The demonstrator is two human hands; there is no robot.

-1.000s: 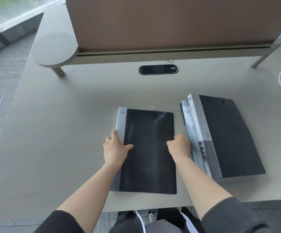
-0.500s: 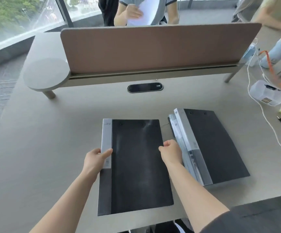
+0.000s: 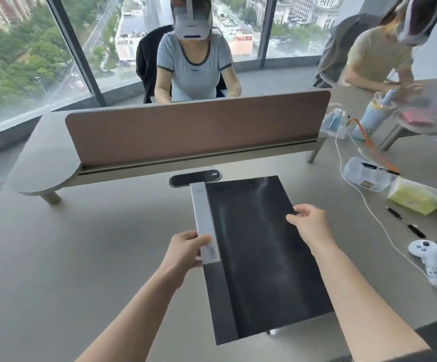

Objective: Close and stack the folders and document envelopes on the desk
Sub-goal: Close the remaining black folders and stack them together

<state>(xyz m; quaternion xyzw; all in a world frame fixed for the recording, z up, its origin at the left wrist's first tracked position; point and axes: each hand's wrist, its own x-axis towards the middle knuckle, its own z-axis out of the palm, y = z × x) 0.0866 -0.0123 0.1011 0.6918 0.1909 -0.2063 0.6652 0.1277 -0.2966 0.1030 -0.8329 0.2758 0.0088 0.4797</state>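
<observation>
Moved since half a second ago: black folder (image 3: 259, 257) went rightward, now where the second folder lay, which is hidden. Left hand (image 3: 186, 250) grips its grey spine, right hand (image 3: 310, 222) pinches its right edge. Folder closed, near the surface's (image 3: 68, 257) front edge, near corner overhanging.

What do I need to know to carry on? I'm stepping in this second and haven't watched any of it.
Hands: left grip holds the black folder by its grey spine; right grip pinches its right edge.
Things: the folder is held over the desk, its near corner past the desk edge. No other folder shows clearly; something pale peeks from under its near edge.
Done: this folder is closed.
Left: probably set it down squared on whatever lies beneath, then check for remaining folders or envelopes.
</observation>
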